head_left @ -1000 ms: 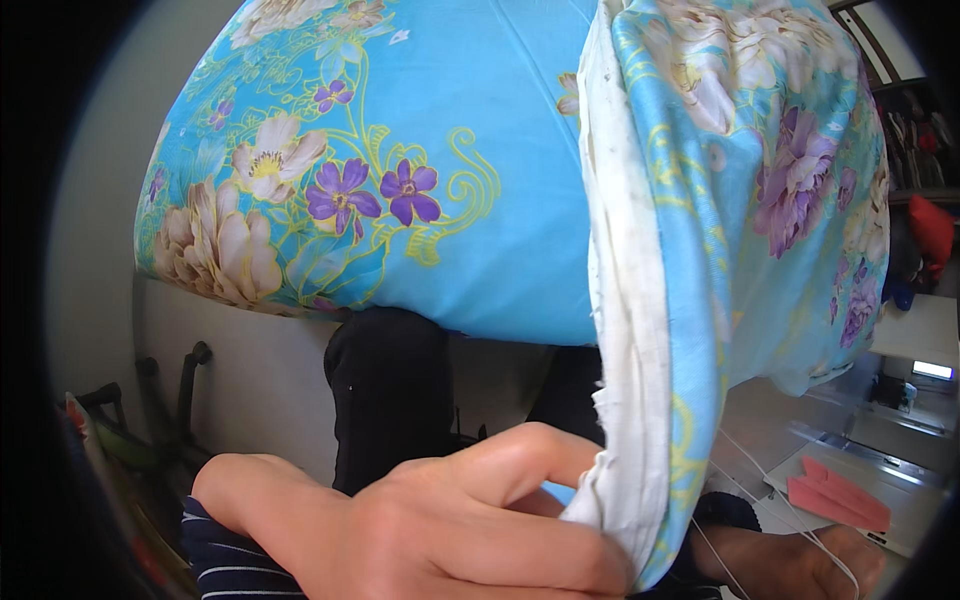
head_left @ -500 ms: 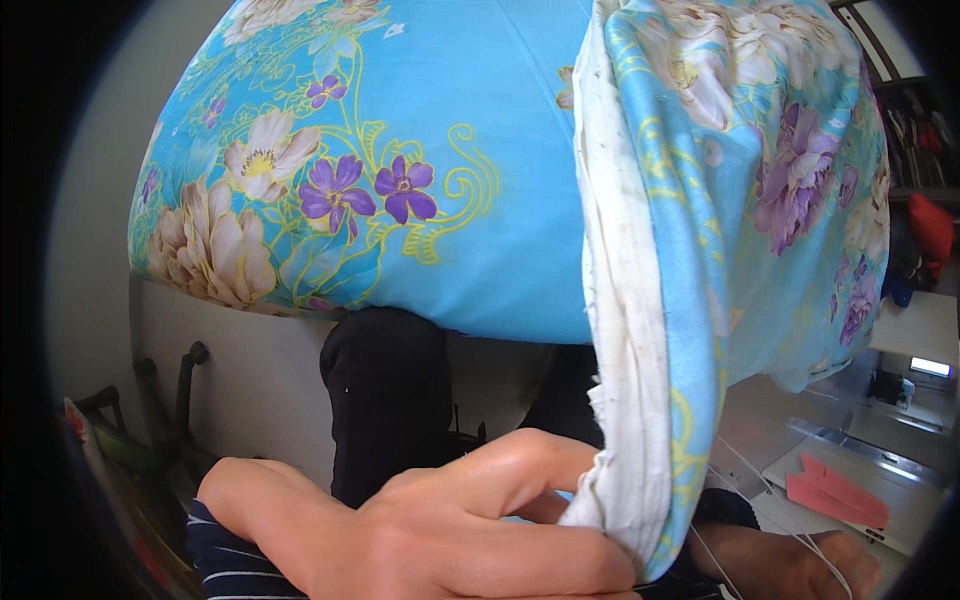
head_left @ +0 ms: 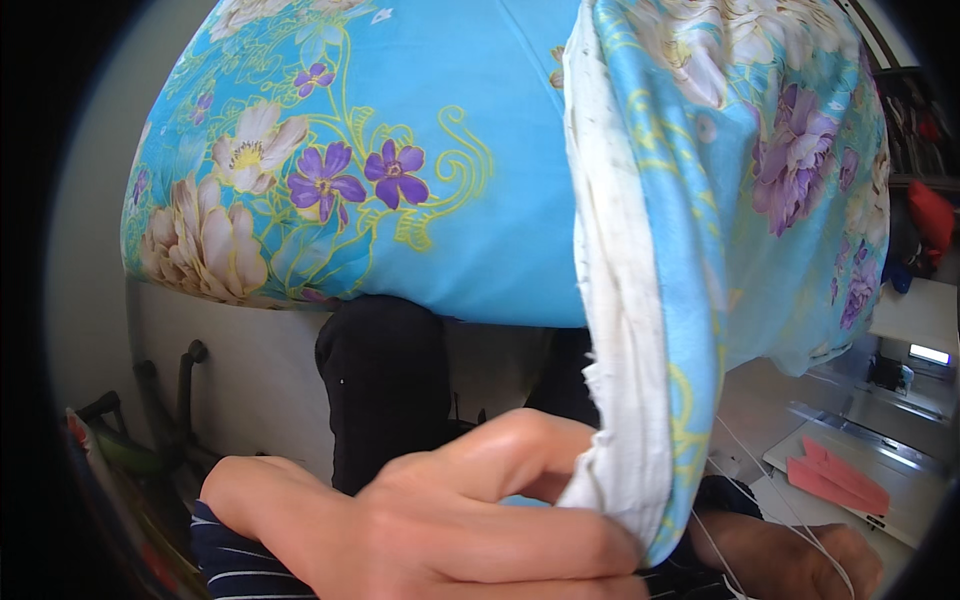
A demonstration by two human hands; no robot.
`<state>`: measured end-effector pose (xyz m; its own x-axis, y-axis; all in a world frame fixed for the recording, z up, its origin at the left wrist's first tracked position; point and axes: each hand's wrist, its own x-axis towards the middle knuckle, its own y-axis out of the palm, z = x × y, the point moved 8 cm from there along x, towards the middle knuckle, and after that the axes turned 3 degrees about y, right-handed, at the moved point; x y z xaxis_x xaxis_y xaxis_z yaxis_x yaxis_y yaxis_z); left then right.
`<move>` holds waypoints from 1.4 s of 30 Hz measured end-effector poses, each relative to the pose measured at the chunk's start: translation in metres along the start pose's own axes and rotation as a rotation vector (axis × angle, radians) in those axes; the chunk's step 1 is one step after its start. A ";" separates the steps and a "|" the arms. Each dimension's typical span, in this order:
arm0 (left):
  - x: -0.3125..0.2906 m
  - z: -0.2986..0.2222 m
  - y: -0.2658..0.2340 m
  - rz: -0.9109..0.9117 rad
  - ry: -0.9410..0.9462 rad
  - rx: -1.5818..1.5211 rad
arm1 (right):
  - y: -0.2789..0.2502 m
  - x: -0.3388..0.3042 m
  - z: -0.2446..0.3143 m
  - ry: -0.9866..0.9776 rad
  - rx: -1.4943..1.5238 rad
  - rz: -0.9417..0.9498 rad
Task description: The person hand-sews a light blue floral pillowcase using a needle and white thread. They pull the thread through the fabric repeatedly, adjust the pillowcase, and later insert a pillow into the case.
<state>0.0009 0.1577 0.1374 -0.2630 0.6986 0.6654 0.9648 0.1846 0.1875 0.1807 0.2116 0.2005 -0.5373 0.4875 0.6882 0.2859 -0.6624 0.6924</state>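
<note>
A light blue cloth [head_left: 500,270] printed with purple and cream flowers and yellow scrolls spreads across most of the view. Down its middle runs a gathered white band [head_left: 620,300] with a frayed edge, beside a folded blue strip. My left hand [head_left: 440,530] grips the lower end of this band and fold, fingers bent around it. At the lower right, in shade, is my right hand [head_left: 800,560]; its fingers are cut off or hidden. Thin white threads [head_left: 770,480] run down from the cloth's side across my right hand.
My dark-clad knee [head_left: 385,380] shows under the cloth. On the right, pink pieces [head_left: 835,480] lie on a pale surface, near a small lit screen [head_left: 930,354]. Dark shelves [head_left: 915,125] and a red item [head_left: 930,215] stand farther back. Chair legs [head_left: 180,390] are at left.
The cloth has shifted slightly up and left in view. My left hand keeps its grip on the band, its knuckles a little higher. My right hand has hardly moved.
</note>
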 end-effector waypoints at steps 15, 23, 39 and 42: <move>0.002 -0.001 0.003 0.019 -0.001 0.038 | -0.007 0.004 -0.007 -0.183 -0.043 0.113; -0.009 -0.002 -0.006 -0.097 0.049 -0.105 | -0.001 0.002 0.003 -0.110 -0.034 0.099; -0.009 0.000 -0.005 -0.027 -0.047 0.070 | -0.001 0.001 0.010 0.098 0.011 0.019; -0.004 0.001 -0.004 -0.018 -0.050 0.053 | 0.002 0.004 0.010 0.098 -0.004 0.002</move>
<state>-0.0019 0.1548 0.1331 -0.2809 0.7285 0.6249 0.9593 0.2329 0.1597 0.1870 0.2177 0.2073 -0.6118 0.4282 0.6651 0.2837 -0.6661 0.6898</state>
